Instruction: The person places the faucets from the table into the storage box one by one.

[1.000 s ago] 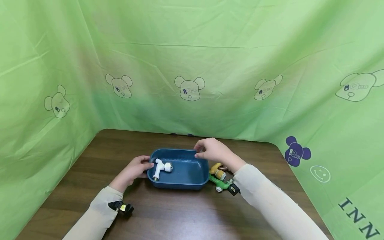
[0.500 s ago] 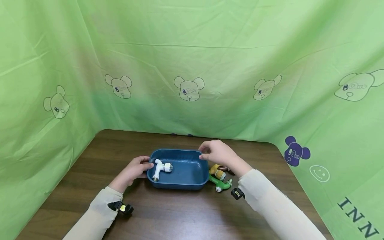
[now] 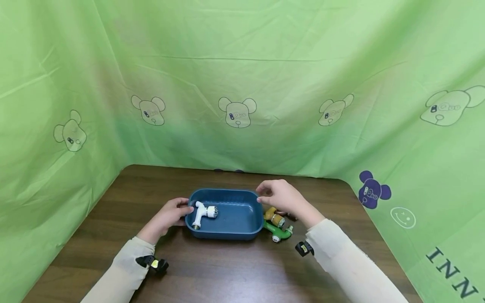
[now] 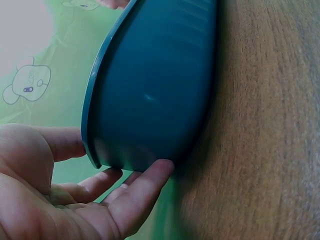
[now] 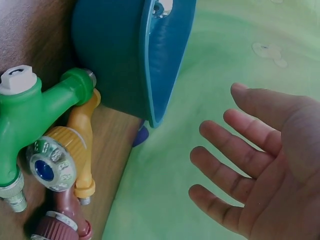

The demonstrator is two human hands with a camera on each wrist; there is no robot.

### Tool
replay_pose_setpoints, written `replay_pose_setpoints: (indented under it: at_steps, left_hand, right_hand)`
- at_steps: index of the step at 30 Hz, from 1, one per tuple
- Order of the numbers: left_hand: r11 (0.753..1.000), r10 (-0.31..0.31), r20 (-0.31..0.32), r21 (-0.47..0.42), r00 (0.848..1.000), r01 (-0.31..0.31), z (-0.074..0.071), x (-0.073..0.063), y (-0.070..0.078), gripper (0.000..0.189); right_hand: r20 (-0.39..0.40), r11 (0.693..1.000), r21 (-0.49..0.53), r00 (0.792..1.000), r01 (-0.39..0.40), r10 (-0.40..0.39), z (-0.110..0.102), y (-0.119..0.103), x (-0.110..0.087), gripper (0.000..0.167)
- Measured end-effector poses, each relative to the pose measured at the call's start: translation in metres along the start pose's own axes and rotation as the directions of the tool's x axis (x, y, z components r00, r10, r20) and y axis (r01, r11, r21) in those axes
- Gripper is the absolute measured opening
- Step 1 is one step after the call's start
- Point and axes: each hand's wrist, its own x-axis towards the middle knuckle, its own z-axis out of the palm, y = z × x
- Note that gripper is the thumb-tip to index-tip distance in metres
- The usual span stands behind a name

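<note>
1. Blue bin (image 3: 231,236): between hands.
2. Right hand (image 3: 283,197): loosely bent, empty, near rim.
3. Left hand (image 3: 169,215): pinches rim; one-sided lift could tilt bin.
4. White tap (image 3: 201,210): inside, left; tilting might slide it.
5. Green tap (image 3: 278,232): alongside; rightward shove could jostle it.

A creased, cream-coloured fabric left sleeve (image 3: 121,263) and a matching cream-coloured fabric right sleeve (image 3: 350,256) cover the forearms. A compact black left wrist device (image 3: 152,264) and a boxy black right wrist device (image 3: 304,248) each show a small yellow patch.

right wrist view | blue tub (image 5: 110,55): top cut off, hides most of white tap (image 5: 165,7) | brown tap (image 5: 56,230): bottom cut off
</note>
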Motion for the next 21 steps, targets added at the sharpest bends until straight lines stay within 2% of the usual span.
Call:
replay_pose_setpoints:
  at_steps: [6,21]
  left_hand:
    - [1.000,0.003,-0.001,-0.005,1.000,-0.003,0.000,0.000,0.000,0.053]
    - [1.000,0.000,0.001,-0.015,1.000,0.000,0.000,0.000,0.000,0.052]
  right_hand:
    - [-0.013,0.999,0.032,1.000,-0.014,0.015,-0.004,0.006,-0.007,0.030]
    - [-0.059,0.999,0.039,0.998,-0.012,0.015,-0.008,0.024,-0.020,0.031]
